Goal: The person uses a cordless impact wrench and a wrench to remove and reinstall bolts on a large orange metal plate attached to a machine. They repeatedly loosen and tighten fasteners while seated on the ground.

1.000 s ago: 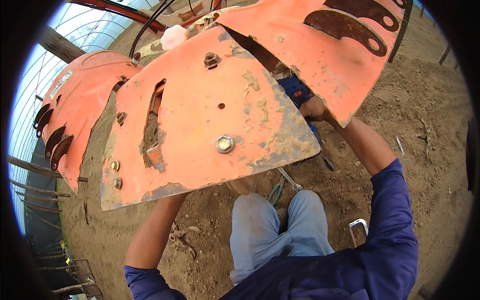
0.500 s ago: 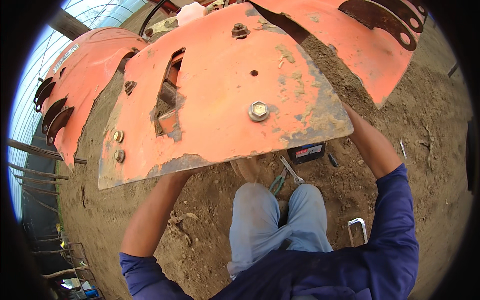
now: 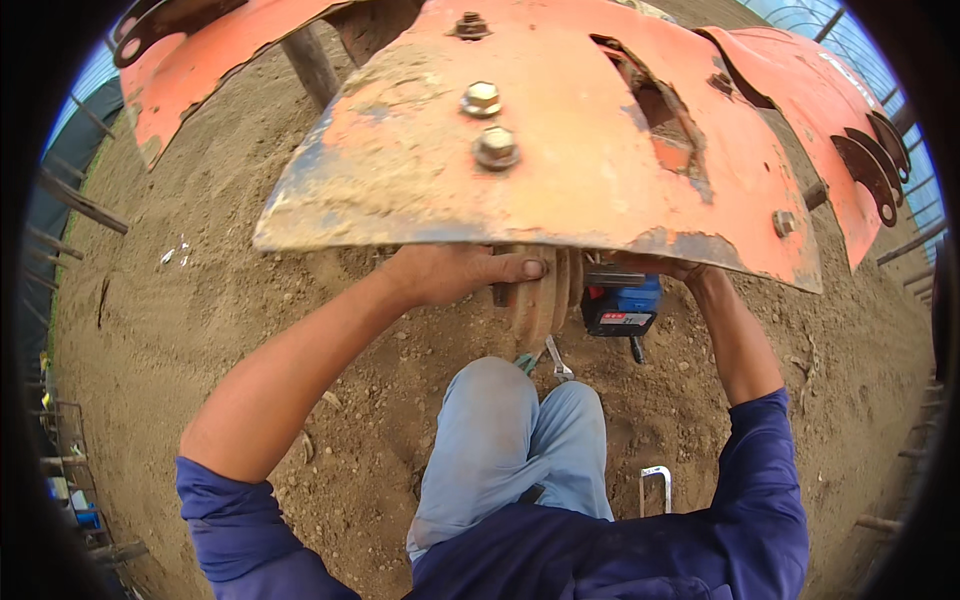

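In front of me is a worn orange metal guard (image 3: 590, 170), its lower edge chipped and muddy. Under that edge, my left hand (image 3: 440, 272) has its thumb pressed to a dust-coated, ridged tan part (image 3: 543, 300) that looks like a grooved pulley; its other fingers are hidden. On the other side, my right hand (image 3: 690, 270) reaches beneath the guard, with most of its fingers out of sight. Between that hand and the ridged part is a blue and black battery tool (image 3: 622, 305), its upper portion covered by the guard. Two hex bolts (image 3: 490, 125) stand on the guard's left part.
An adjustable wrench (image 3: 558, 360) and green-handled pliers (image 3: 526, 362) lie on the soil by my knees. A hacksaw-like frame (image 3: 656, 480) is by my right side. More orange guards with dark blades (image 3: 862, 175) flank this one, and wooden poles (image 3: 85, 203) stand to the left.
My view has shifted leftward along the guard, so its slot and bolts now appear farther right. My left hand, hidden before, now shows with its thumb on the ridged part.
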A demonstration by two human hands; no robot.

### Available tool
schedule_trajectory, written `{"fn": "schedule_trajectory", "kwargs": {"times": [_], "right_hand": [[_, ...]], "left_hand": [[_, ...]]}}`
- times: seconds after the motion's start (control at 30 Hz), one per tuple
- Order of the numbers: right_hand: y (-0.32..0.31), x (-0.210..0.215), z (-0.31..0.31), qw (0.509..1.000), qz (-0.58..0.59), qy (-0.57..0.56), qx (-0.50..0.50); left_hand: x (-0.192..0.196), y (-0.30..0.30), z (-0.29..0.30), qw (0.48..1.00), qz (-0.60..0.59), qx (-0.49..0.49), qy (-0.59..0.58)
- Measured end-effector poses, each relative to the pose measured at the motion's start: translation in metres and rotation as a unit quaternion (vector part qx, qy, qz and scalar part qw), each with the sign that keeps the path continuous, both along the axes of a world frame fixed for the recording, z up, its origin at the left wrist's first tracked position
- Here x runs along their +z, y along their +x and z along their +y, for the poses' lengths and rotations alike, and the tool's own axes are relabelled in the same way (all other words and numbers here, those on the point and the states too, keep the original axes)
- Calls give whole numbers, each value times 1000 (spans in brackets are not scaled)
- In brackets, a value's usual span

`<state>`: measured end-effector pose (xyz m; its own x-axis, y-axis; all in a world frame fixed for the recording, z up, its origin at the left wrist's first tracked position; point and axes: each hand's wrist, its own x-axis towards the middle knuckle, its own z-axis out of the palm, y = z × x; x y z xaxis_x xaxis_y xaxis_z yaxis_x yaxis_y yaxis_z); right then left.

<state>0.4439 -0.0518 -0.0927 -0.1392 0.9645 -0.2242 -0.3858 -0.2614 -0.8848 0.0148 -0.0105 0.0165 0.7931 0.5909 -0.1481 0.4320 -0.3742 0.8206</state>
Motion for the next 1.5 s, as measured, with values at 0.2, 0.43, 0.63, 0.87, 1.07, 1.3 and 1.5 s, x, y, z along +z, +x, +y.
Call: {"fn": "schedule_trajectory", "kwargs": {"times": [0.2,0.43,0.63,0.87,1.07,1.3,1.5], "right_hand": [[2,1,-12,999,27,18,-42],[1,-4,-20,995,47,24,-81],[-14,-6,-14,993,56,24,-103],[-22,-12,-12,991,51,21,-118],[6,-30,-12,994,-58,3,-89],[17,-14,-10,995,-30,17,-94],[15,-1,-8,995,-29,22,-94]], "left_hand": [[-3,-4,-3,993,46,14,107],[-24,-9,-5,995,14,57,85],[-26,-12,8,998,-31,19,41],[-16,0,5,997,-66,27,-7],[-20,0,7,996,-73,51,-14],[-17,2,7,993,-106,34,-41],[-15,1,3,994,-107,29,-2]]}}
